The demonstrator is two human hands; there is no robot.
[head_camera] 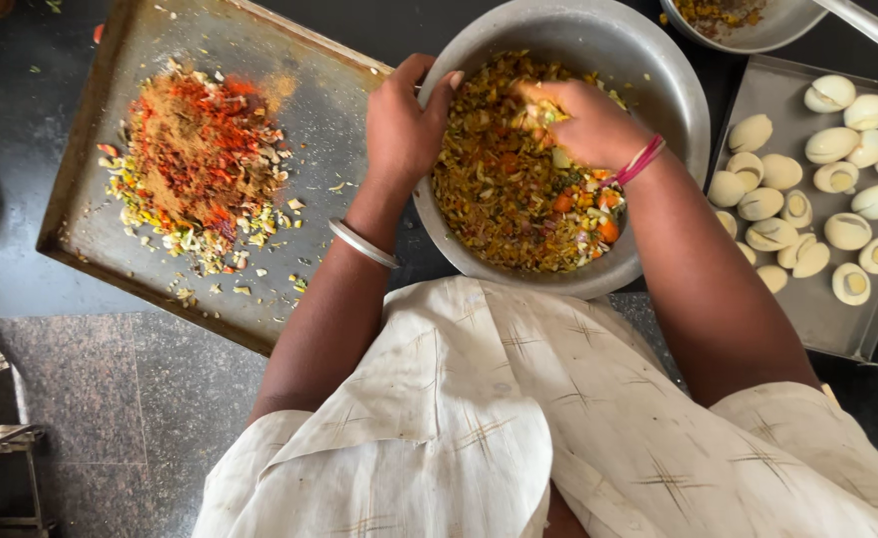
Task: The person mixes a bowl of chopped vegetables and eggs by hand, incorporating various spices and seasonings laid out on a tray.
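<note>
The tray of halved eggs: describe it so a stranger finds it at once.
Start at the big steel bowl where both hands work. The steel tray lies just right of it. Unlike the left tray of spiced chopped vegetables, it holds pale boiled egg halves.

Left hand [404,125] gripping steel bowl [673,95], right hand [583,120] in vegetable mix [513,204]

My big metal bowl [673,95] is full of chopped mix [518,199], so my hands have little room inside. My left hand [404,125] sits on its rim, blocking that side. A flat tray [120,249] with a spice heap [200,149] lies close on the left; its near corner is bare. The egg tray [837,329] on the right is crowded with halved eggs [817,189].
</note>
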